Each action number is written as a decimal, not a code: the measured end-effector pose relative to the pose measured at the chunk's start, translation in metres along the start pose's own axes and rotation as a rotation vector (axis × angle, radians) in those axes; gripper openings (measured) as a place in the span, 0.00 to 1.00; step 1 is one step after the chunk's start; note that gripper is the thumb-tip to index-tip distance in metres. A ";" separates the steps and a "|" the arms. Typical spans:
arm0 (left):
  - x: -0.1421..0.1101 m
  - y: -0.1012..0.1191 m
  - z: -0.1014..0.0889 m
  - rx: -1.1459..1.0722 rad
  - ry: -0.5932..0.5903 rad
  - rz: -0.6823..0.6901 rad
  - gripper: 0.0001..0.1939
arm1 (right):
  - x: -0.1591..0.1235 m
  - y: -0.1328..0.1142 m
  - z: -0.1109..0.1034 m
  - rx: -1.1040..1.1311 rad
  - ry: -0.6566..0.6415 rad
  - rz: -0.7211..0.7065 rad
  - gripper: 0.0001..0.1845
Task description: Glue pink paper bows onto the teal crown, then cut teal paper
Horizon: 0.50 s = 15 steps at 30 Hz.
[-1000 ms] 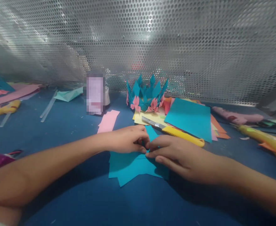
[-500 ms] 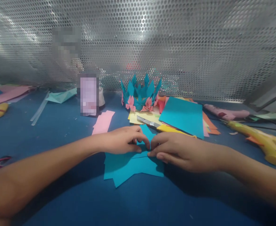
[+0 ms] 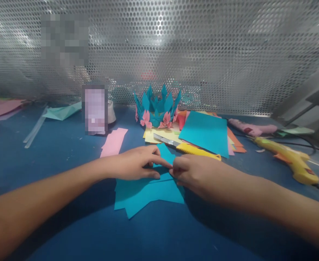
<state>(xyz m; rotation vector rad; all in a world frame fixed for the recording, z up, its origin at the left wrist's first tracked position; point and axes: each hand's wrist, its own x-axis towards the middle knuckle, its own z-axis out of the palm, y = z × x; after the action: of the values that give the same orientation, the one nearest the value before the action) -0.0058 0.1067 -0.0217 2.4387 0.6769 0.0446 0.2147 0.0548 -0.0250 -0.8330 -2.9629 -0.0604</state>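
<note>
Several blue paper pieces [image 3: 152, 192] lie overlapped on the table in front of me, with angular edges and a folded piece on top. My left hand [image 3: 139, 162] rests over the left of the top piece, index finger stretched across it and thumb apart, pressing it down. At the right edge of that piece, my right hand [image 3: 193, 172] is closed, thumb and curled fingers pinching the paper beside the left fingertip. The right fingertips partly hide the fold. Just behind my hands lies a yellow utility knife [image 3: 194, 149] with its blade out.
A blue paper crown with pink flowers [image 3: 157, 112] stands at the back, beside stacked coloured sheets [image 3: 205, 132]. Pink paper strips [image 3: 114, 141] and a propped phone [image 3: 95, 110] are to the left. Yellow [image 3: 290, 159] and pink [image 3: 253, 128] glue guns with cords lie right.
My right fingers have curled tighter at the paper's edge. My left index finger has straightened toward them. The whole view has shifted slightly, with things sitting further left.
</note>
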 end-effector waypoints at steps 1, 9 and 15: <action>0.000 0.000 0.000 0.002 -0.001 0.000 0.19 | 0.000 -0.001 -0.001 0.004 -0.043 0.014 0.11; 0.001 -0.002 0.002 -0.020 -0.003 -0.008 0.18 | -0.003 -0.003 -0.002 -0.076 -0.124 0.002 0.15; -0.001 -0.008 0.002 -0.015 0.003 0.031 0.14 | 0.002 -0.009 0.001 -0.064 -0.063 -0.091 0.22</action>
<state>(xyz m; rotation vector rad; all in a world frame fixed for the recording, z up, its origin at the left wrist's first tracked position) -0.0101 0.1103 -0.0277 2.4348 0.6381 0.0652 0.2079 0.0479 -0.0262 -0.7187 -3.0723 -0.1368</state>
